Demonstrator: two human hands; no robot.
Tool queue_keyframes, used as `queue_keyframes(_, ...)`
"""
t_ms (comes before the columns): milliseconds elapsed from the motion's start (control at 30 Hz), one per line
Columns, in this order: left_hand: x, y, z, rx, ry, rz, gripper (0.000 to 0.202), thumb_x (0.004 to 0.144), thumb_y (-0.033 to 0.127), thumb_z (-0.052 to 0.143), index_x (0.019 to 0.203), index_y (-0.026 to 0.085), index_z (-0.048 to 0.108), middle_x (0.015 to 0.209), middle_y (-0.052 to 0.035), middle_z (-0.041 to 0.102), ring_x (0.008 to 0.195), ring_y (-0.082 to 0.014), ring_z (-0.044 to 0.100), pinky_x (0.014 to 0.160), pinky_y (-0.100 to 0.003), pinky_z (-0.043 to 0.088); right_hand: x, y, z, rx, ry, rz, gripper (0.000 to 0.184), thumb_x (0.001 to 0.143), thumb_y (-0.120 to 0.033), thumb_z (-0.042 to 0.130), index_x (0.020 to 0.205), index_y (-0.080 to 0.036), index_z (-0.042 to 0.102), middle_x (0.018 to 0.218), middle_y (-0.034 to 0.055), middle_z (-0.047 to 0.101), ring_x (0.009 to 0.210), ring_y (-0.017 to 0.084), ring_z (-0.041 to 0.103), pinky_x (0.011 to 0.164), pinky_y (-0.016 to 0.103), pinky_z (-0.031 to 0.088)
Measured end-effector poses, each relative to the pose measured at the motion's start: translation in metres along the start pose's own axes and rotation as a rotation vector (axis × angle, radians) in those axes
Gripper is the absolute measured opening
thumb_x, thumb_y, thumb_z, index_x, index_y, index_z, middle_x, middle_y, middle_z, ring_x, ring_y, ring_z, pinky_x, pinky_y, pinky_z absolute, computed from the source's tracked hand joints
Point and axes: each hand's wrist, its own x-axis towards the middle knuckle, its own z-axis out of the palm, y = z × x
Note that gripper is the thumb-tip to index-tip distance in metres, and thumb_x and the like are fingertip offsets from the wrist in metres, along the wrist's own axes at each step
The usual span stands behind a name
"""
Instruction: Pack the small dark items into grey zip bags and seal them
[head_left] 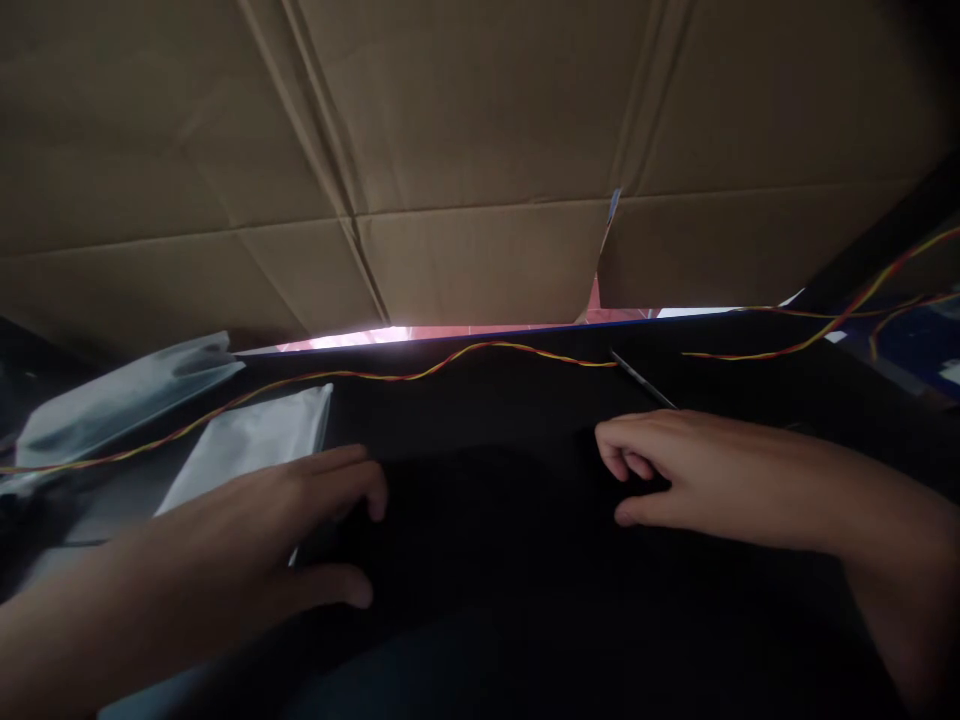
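My left hand (300, 530) hovers at the left with thumb and fingers apart, nothing between them. Just behind and partly under it lies a flat, whitish plastic packet (247, 435). On the right, my right hand (652, 470) has its fingers curled loosely and its thumb apart from them, also holding nothing. A thin dark rod-like tool (641, 377) lies just beyond its knuckles; its kind is unclear. Past both hands, a twisted red and yellow wire (405, 377) runs across the dark surface (480, 480).
A cardboard sheet (480, 130) stands upright along the far edge. Another clear plastic packet (127, 400) lies at the far left. A second length of red and yellow wire (847, 325) arcs in from the right, near a blue object (922, 345).
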Motion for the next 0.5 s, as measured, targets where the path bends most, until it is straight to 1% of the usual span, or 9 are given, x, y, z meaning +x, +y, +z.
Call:
queue_keyframes(67,0.013,0.014,0.004,0.009,-0.098,0.033,0.02,0.096,0.035,0.077,0.115,0.033,0.071,0.109,0.0044,0.072,0.078,-0.0141,0.069,0.065,-0.022,0.054,0.001,-0.002,0.001,-0.009,0.023,0.007,0.013,0.08,-0.036,0.071,0.085,-0.028,0.063,0.085,-0.0018,0.069,0.069,0.019,0.061,0.054,0.029,0.038)
queue_keyframes(100,0.019,0.02,0.007,0.014,-0.109,0.062,0.017,0.102,0.034,0.07,0.119,0.033,0.07,0.112,0.0023,0.07,0.083,-0.0155,0.07,0.07,-0.025,0.055,0.001,-0.001,0.0,-0.011,0.026,0.009,0.015,0.081,-0.039,0.072,0.085,-0.028,0.062,0.084,-0.0018,0.069,0.069,0.019,0.061,0.055,0.029,0.038)
queue_keyframes(167,0.029,0.028,0.013,0.031,-0.074,0.133,0.019,0.108,0.031,0.06,0.124,0.034,0.069,0.114,-0.0004,0.068,0.091,-0.0186,0.069,0.078,-0.03,0.054,0.003,0.005,-0.002,0.006,0.018,0.016,0.022,0.083,-0.048,0.073,0.086,-0.029,0.063,0.083,-0.0018,0.069,0.068,0.019,0.06,0.054,0.029,0.039)
queue_keyframes(233,0.036,0.03,0.019,0.044,-0.09,0.187,0.023,0.109,0.027,0.055,0.125,0.035,0.069,0.111,-0.0013,0.068,0.093,-0.0205,0.067,0.081,-0.033,0.052,0.006,0.016,-0.005,0.04,0.041,0.033,0.033,0.088,-0.062,0.069,0.088,-0.029,0.066,0.083,-0.0009,0.07,0.068,0.02,0.061,0.055,0.03,0.04)
queue_keyframes(267,0.038,0.029,0.021,0.046,-0.108,0.2,0.023,0.109,0.027,0.054,0.123,0.034,0.07,0.108,-0.0014,0.068,0.092,-0.0207,0.066,0.081,-0.034,0.051,0.008,0.023,-0.007,0.05,0.076,0.054,0.04,0.09,-0.068,0.065,0.089,-0.029,0.067,0.083,0.0,0.071,0.068,0.02,0.061,0.056,0.031,0.042)
queue_keyframes(333,0.039,0.025,0.023,0.047,-0.127,0.207,0.022,0.11,0.027,0.052,0.118,0.033,0.072,0.104,-0.0015,0.068,0.09,-0.0206,0.065,0.08,-0.035,0.049,0.011,0.038,-0.009,0.036,0.134,0.115,0.051,0.092,-0.077,0.058,0.089,-0.028,0.069,0.082,0.0021,0.073,0.067,0.021,0.063,0.057,0.033,0.043)
queue_keyframes(367,0.04,0.023,0.023,0.046,-0.124,0.208,0.022,0.109,0.027,0.052,0.114,0.031,0.073,0.102,-0.0017,0.068,0.09,-0.0206,0.065,0.08,-0.035,0.048,0.012,0.045,-0.009,0.018,0.136,0.145,0.054,0.09,-0.08,0.058,0.088,-0.027,0.07,0.08,0.003,0.073,0.066,0.022,0.063,0.056,0.034,0.043)
queue_keyframes(433,0.039,0.02,0.02,0.045,-0.1,0.211,0.021,0.109,0.029,0.053,0.107,0.029,0.074,0.099,-0.0022,0.067,0.088,-0.0206,0.064,0.079,-0.035,0.047,0.011,0.056,-0.01,0.001,0.077,0.167,0.056,0.083,-0.082,0.066,0.089,-0.026,0.073,0.079,0.0042,0.074,0.065,0.023,0.065,0.056,0.035,0.043)
queue_keyframes(500,0.039,0.019,0.016,0.048,-0.077,0.206,0.019,0.108,0.03,0.055,0.103,0.028,0.074,0.096,-0.0026,0.067,0.087,-0.0206,0.064,0.078,-0.034,0.047,0.005,0.062,-0.01,0.013,0.053,0.163,0.054,0.075,-0.077,0.077,0.097,-0.027,0.076,0.084,0.005,0.077,0.067,0.025,0.067,0.057,0.035,0.045)
